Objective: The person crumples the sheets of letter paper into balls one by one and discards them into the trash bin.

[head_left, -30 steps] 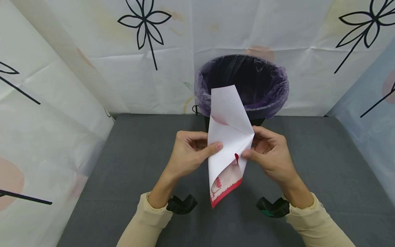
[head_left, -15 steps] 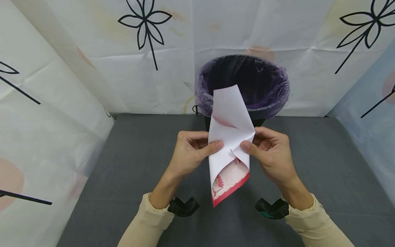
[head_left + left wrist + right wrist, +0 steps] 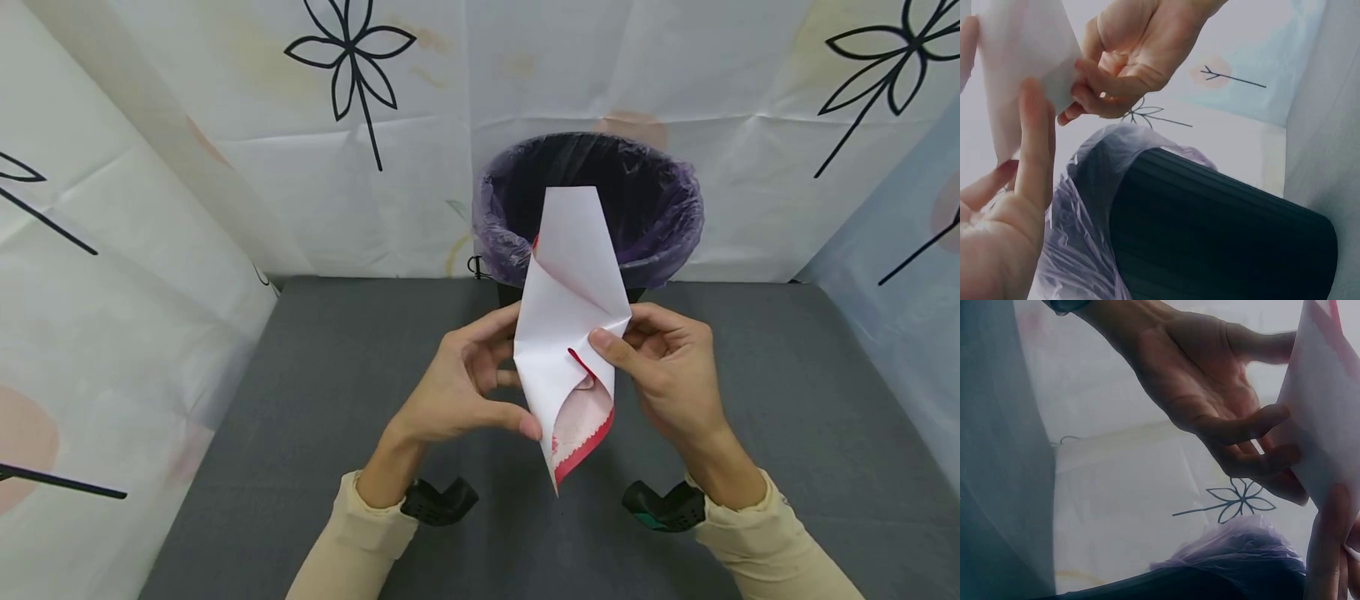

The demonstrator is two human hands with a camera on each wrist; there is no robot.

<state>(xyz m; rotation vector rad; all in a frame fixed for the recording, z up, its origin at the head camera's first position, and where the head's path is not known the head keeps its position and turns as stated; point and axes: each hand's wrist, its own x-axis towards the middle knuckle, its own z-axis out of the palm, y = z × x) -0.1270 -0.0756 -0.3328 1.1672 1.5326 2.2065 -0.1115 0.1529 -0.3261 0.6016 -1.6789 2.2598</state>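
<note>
A folded sheet of paper point(image 3: 566, 292), white outside with a red-bordered pink print showing in its open lower fold, stands between both hands in the head view. My right hand point(image 3: 671, 367) pinches its right edge, thumb in front and fingers behind. Along the left edge, my left hand point(image 3: 465, 387) is spread wide, its thumb tip touching the lower edge and its fingers reaching behind the sheet. The left wrist view shows straight left-hand fingers point(image 3: 1034, 134) against the paper point(image 3: 1022, 69). In the right wrist view, left fingertips point(image 3: 1275, 415) meet the sheet's edge.
A dark bin point(image 3: 633, 293) with a purple plastic liner point(image 3: 678, 225) stands behind the paper, whose upper end overlaps the bin's mouth in the head view. A dark grey surface point(image 3: 337, 375) lies under the hands, with patterned white cloth point(image 3: 247, 67) around it.
My left hand has loosened its pinch, its thumb sliding down to the lower left edge. The sheet has shifted right and turned more upright. My right hand keeps its pinch, slightly farther right.
</note>
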